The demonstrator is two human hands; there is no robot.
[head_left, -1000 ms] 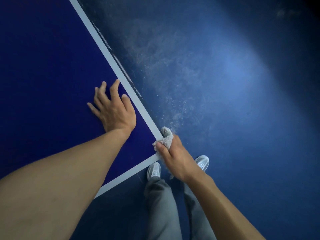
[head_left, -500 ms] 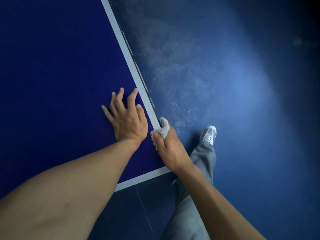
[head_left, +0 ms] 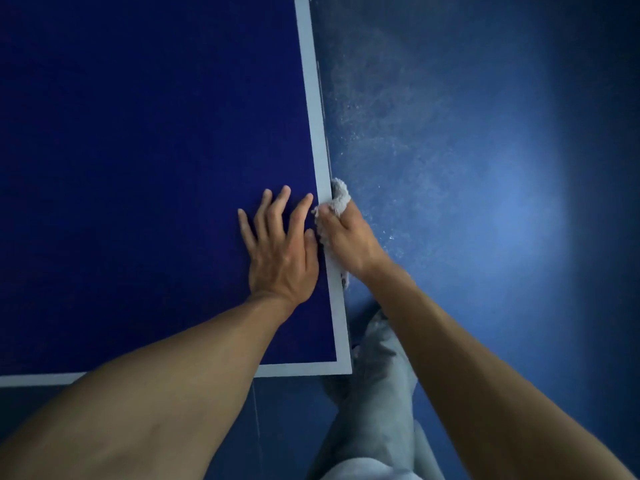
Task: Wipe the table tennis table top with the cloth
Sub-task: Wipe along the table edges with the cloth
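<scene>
- On the left, the dark blue table [head_left: 138,133] fills most of the view; no streak or dirt can be made out on it from here.
- Near its right side the left hand [head_left: 280,251] rests palm down, fingers straight and spread, holding nothing. It has shifted up the table along with the wiping hand, so it looks like a brace rather than a tool.
- Just beside it, on the white edge line [head_left: 313,98], the cloth [head_left: 337,199] is bunched over the table's rim, partly on the line and partly past it.
- The right hand [head_left: 346,240] grips the cloth, fingers curled round it. A second ago it was at the near corner [head_left: 343,370]; now it is well up the side, so the pass along this border is under way, with the stretch ahead probably not yet wiped.
- To the right, pale specks [head_left: 353,133] lie scattered on the blue floor [head_left: 485,168], close to the table's edge.
</scene>
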